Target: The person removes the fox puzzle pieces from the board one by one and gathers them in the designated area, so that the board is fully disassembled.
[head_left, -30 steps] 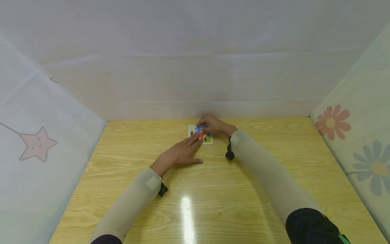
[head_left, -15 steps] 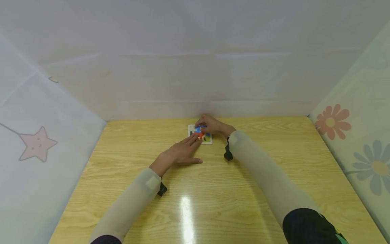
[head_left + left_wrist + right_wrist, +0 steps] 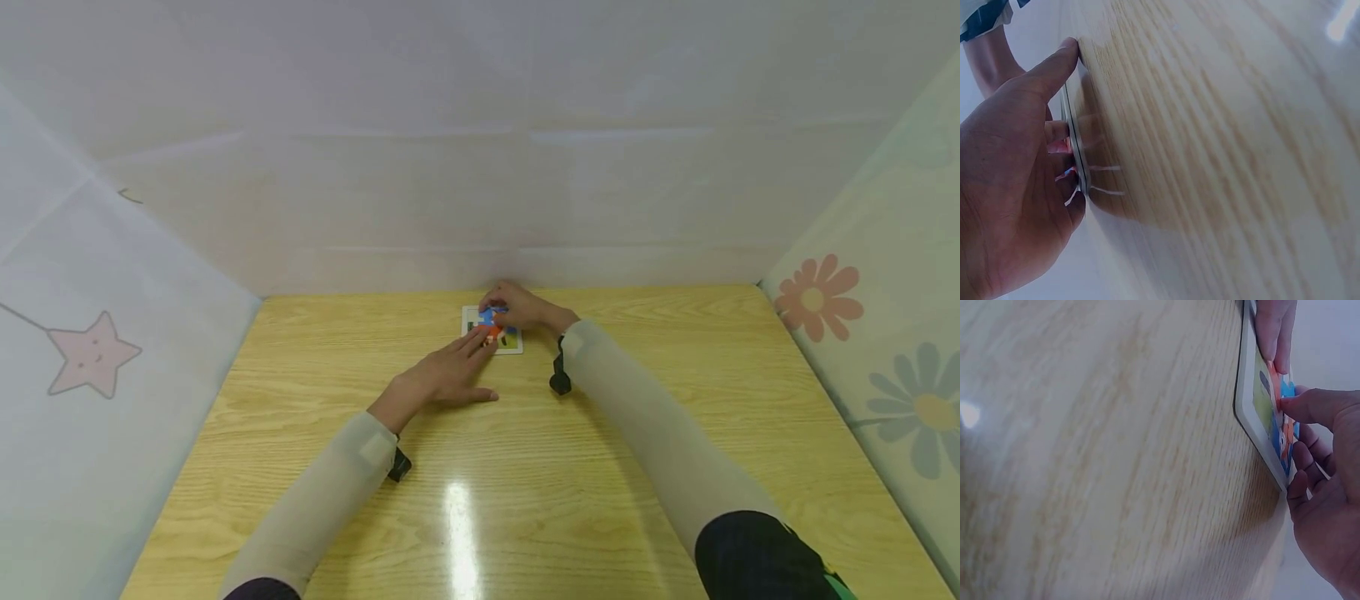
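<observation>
A small jigsaw puzzle (image 3: 512, 343) in a white frame lies flat near the table's far edge; its picture is red, blue and green. My left hand (image 3: 447, 375) reaches in from the near left, fingers straight, their tips resting on the picture and the thumb stretched out on the table. At the far right of the board my right hand (image 3: 521, 307) pinches a blue puzzle piece (image 3: 489, 317) between thumb and fingers. In the right wrist view the thumb (image 3: 1313, 407) touches the picture, other fingers curling at the far side. Both hands cover parts of the picture.
The wood-grain table (image 3: 360, 533) reaches a pale cloth wall (image 3: 420, 192) just behind the puzzle. Side walls carry a printed star (image 3: 95, 354) at left and flowers (image 3: 819, 302) at right. Black wrist devices (image 3: 561, 377) hang below both cuffs.
Hardly anything differs: both hands stay at the puzzle in the same pose, with only a very slight shift of the whole view.
</observation>
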`<action>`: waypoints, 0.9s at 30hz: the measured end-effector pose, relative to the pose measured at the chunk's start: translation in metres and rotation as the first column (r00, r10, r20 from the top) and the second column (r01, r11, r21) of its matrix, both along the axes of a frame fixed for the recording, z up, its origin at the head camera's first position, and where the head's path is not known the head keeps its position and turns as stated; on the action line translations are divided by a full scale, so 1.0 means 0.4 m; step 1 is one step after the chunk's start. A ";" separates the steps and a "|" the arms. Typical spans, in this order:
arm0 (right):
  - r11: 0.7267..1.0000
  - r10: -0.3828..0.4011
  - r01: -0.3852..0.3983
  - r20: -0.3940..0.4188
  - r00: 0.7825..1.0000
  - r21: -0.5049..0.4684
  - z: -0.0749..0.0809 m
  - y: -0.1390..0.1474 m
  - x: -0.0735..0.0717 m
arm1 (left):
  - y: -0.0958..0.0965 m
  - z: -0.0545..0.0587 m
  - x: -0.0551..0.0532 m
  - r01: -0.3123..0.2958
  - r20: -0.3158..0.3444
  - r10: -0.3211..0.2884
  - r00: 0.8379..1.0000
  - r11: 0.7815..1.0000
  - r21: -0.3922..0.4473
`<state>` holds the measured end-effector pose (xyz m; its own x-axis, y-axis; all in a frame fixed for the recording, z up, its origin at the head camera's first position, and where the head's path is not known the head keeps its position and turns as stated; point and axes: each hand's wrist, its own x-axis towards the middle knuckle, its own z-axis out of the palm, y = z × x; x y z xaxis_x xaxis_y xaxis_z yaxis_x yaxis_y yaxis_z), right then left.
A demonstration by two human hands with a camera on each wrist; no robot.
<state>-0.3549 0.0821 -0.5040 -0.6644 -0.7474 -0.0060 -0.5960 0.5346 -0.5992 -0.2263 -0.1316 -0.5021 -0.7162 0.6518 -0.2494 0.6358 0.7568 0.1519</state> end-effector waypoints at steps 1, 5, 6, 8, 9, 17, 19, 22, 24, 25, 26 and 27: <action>1.000 0.002 -0.002 -0.003 1.000 -0.006 0.000 0.000 0.001 | 0.000 0.002 0.001 0.001 -0.002 -0.001 1.000 1.000 0.003; 1.000 0.007 -0.008 -0.016 1.000 -0.030 -0.004 0.001 0.002 | 0.000 0.001 0.002 -0.006 0.004 0.006 1.000 1.000 -0.002; 0.999 0.005 -0.005 -0.017 1.000 -0.033 -0.004 0.001 0.002 | 0.000 0.001 0.002 -0.005 0.004 0.005 1.000 1.000 0.000; 0.999 0.000 -0.001 -0.017 1.000 -0.046 -0.005 0.001 0.003 | -0.001 -0.003 0.000 -0.006 0.006 0.006 1.000 1.000 0.000; 0.999 -0.004 0.003 -0.017 1.000 -0.050 -0.006 0.002 0.003 | -0.001 -0.004 -0.001 -0.006 0.005 0.006 1.000 1.000 0.002; 0.995 -0.073 0.074 0.018 0.997 -0.062 -0.017 0.003 -0.002 | -0.001 0.002 0.000 0.009 -0.007 -0.009 1.000 1.000 0.004; 0.993 -0.092 0.094 0.024 0.995 -0.067 -0.019 0.002 -0.004 | 0.000 0.001 -0.002 0.011 -0.009 -0.011 1.000 1.000 0.002; 0.990 -0.116 0.118 0.035 0.993 -0.075 -0.021 0.000 -0.007 | 0.000 0.002 -0.003 0.009 -0.010 -0.009 1.000 1.000 -0.002; 0.989 -0.127 0.129 0.040 0.991 -0.075 -0.022 -0.002 -0.008 | -0.001 0.001 -0.004 0.007 -0.005 -0.007 1.000 1.000 -0.003; 0.988 -0.131 0.134 0.042 0.990 -0.073 -0.023 -0.002 -0.008 | -0.002 0.000 -0.004 0.006 -0.003 -0.006 1.000 1.000 -0.003; 0.988 -0.134 0.137 0.041 0.990 -0.073 -0.024 -0.002 -0.008 | -0.002 0.000 -0.003 0.006 -0.001 -0.006 1.000 1.000 -0.003; 0.988 -0.136 0.138 0.040 0.990 -0.075 -0.025 -0.002 -0.008 | -0.002 0.001 -0.003 0.006 0.000 -0.006 1.000 1.000 -0.003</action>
<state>-0.3579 0.0814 -0.5141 -0.7609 -0.6485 0.0235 -0.4987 0.5612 -0.6605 -0.2273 -0.1325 -0.5019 -0.7123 0.6554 -0.2510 0.6403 0.7533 0.1499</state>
